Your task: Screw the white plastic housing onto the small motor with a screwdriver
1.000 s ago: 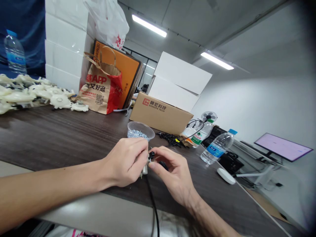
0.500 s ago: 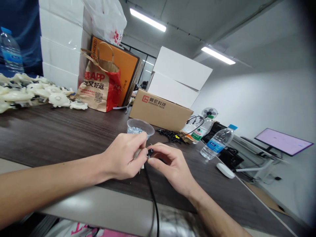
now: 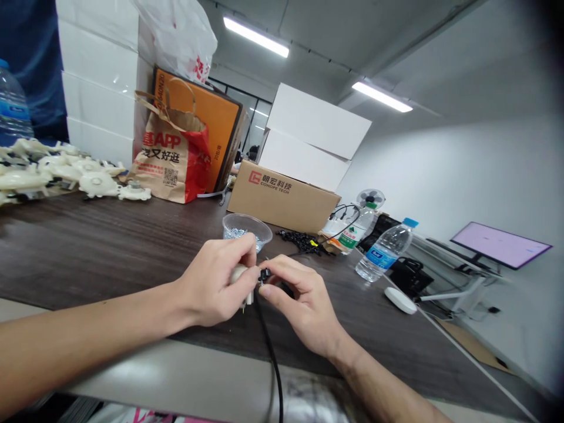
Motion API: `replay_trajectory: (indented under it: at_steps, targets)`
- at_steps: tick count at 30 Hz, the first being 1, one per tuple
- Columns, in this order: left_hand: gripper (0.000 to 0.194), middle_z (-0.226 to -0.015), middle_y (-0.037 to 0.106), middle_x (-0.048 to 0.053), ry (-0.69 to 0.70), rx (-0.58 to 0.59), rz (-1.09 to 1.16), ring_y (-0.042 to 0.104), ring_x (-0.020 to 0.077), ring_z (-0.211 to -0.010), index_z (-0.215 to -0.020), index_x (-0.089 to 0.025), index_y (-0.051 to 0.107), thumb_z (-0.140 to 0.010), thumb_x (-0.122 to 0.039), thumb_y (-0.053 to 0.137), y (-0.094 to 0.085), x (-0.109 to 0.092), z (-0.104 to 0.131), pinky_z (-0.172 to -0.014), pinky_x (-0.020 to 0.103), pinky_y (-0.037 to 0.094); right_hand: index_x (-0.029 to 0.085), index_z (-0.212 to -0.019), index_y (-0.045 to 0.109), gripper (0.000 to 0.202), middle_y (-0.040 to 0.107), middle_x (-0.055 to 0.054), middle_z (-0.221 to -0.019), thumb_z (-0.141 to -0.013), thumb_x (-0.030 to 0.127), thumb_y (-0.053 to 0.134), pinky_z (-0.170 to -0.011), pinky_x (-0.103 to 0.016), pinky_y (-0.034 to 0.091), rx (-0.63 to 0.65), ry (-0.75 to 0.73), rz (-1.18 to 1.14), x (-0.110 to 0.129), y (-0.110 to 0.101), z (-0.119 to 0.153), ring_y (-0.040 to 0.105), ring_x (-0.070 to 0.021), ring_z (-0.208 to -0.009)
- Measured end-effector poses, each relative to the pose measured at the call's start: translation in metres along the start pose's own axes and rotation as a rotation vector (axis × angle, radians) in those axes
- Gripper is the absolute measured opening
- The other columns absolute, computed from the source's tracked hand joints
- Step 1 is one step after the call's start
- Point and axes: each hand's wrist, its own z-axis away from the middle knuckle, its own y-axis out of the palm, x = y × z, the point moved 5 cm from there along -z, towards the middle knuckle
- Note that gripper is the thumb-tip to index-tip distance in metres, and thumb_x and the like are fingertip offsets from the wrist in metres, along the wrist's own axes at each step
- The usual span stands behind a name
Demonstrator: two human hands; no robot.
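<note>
Black clip pinched between both hands' fingers, cream part in left hand

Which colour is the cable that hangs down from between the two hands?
Black cable, seen best in the head view.

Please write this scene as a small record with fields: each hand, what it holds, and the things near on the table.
left hand: closed on a small cream plastic part
right hand: pinching a small black piece against the cream part
black cable: hangs from between the hands over the table edge
clear cup: just behind the hands, holds small metal pieces
dark wooden table: bears everything
far left: pile of cream plastic parts
right: water bottle, upright
behind: cardboard box, paper bag
</note>
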Motion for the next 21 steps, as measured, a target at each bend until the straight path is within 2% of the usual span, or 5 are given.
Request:
replay_trajectory:
  at_steps: [4,9,12,15,21]
  targets:
    - [0.032,-0.076,0.053,0.000,-0.321,0.152,0.486,0.050,0.0154,-0.071,-0.080,-0.018,0.053,-0.095,-0.045,0.046,0.007,0.014,-0.009,-0.064,0.028,0.041,0.021,-0.103,0.073,0.012,0.066,-0.003,-0.089,-0.092,0.022,0.068,-0.072,-0.031,0.047,-0.014,-0.038,0.065,0.002,-0.003,0.000,0.059,-0.0171,-0.077]
    - [0.042,-0.087,0.057,0.004,-0.623,0.506,0.883,0.055,0.0157,-0.073,-0.091,-0.017,0.055,-0.097,-0.057,0.042,0.023,0.023,-0.003,-0.062,0.027,0.048,0.019,-0.104,0.070,0.012,0.065,-0.003,-0.089,-0.094,0.020,0.063,-0.074,-0.030,0.046,0.045,-0.082,0.134,0.004,0.000,0.001,0.058,-0.0171,-0.079]
    - [0.039,-0.081,0.054,0.001,-0.639,0.628,0.882,0.052,0.0126,-0.060,-0.093,-0.020,0.052,-0.097,-0.058,0.047,0.023,0.022,0.002,-0.046,0.022,0.041,0.019,-0.102,0.070,0.010,0.065,-0.004,-0.091,-0.095,0.019,0.062,-0.075,-0.031,0.046,0.087,-0.083,0.125,0.006,0.003,0.001,0.058,-0.0176,-0.081]
    - [0.037,-0.076,0.051,-0.002,-0.593,0.613,0.773,0.050,0.0115,-0.054,-0.092,-0.021,0.049,-0.097,-0.058,0.049,0.020,0.020,0.003,-0.039,0.020,0.034,0.019,-0.092,0.068,0.006,0.063,-0.003,-0.087,-0.095,0.019,0.062,-0.074,-0.031,0.047,0.082,-0.093,0.131,0.008,0.004,0.001,0.057,-0.0179,-0.080]
    - [0.038,-0.076,0.052,-0.001,-0.545,0.585,0.623,0.051,0.0132,-0.056,-0.095,-0.022,0.047,-0.098,-0.060,0.043,0.020,0.016,0.005,-0.041,0.022,0.039,0.020,-0.086,0.066,0.013,0.063,-0.004,-0.085,-0.097,0.024,0.060,-0.074,-0.032,0.046,0.093,-0.100,0.131,0.007,0.004,0.002,0.058,-0.0193,-0.080]
